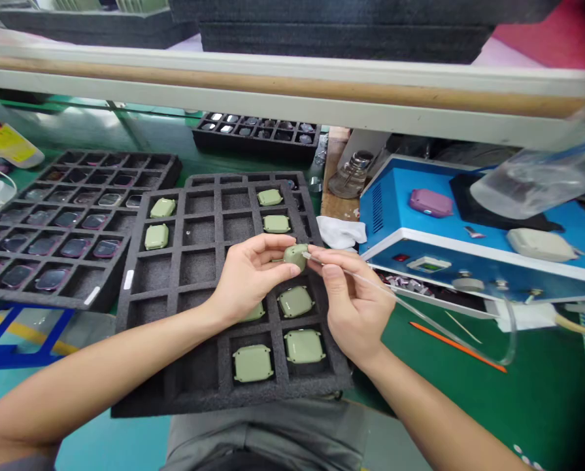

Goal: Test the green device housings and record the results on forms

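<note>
Green casing (296, 255) pinched in left hand (250, 275) fingertips, above foam tray (174, 366). Thin nozzle on clear tube (419, 311) gripped by right hand (348, 304), tip at casing edge. Step judged: application along edge. Next move calls for steady tip and slow casing rotation.

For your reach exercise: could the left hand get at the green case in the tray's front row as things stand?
Probably yes: the green case lies uncovered just below the left hand, but that hand already holds another case.
</note>
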Available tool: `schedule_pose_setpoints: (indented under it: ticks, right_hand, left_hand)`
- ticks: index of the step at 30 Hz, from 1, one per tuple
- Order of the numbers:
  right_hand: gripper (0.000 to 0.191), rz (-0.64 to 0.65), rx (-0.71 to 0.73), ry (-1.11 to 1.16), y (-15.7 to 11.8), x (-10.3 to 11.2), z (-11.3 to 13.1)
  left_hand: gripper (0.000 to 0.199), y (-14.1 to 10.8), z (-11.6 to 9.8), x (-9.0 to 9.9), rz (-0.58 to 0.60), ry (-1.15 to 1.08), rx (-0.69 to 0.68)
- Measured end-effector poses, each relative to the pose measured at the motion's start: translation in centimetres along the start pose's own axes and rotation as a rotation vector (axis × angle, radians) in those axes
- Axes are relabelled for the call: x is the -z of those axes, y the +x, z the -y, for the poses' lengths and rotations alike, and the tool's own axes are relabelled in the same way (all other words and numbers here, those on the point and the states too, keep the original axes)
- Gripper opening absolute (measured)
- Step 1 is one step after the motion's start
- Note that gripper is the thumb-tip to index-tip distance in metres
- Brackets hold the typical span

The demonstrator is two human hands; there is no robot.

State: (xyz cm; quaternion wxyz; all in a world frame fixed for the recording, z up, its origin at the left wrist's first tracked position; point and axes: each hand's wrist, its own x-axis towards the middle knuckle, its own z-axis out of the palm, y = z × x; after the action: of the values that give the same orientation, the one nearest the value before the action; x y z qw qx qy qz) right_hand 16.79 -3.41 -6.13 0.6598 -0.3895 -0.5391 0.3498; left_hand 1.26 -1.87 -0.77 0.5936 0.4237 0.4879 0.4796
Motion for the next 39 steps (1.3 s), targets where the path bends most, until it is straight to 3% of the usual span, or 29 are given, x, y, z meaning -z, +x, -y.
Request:
schedule_pose_setpoints:
  ticks: [18,39]
  right_hand:
    - [0.016,0.013,0.003,0.005,0.1,0.0,-0.1]
    - [0.016,0.019,0.045,0.064,1.3,-1.1,0.1]
  left_hand:
    - [0.038,0.0,-0.1,-0.1,0.002,-0.022,-0.001]
    - [0.046,0.5,-0.6,1.0,-0.055,0.198,-0.041]
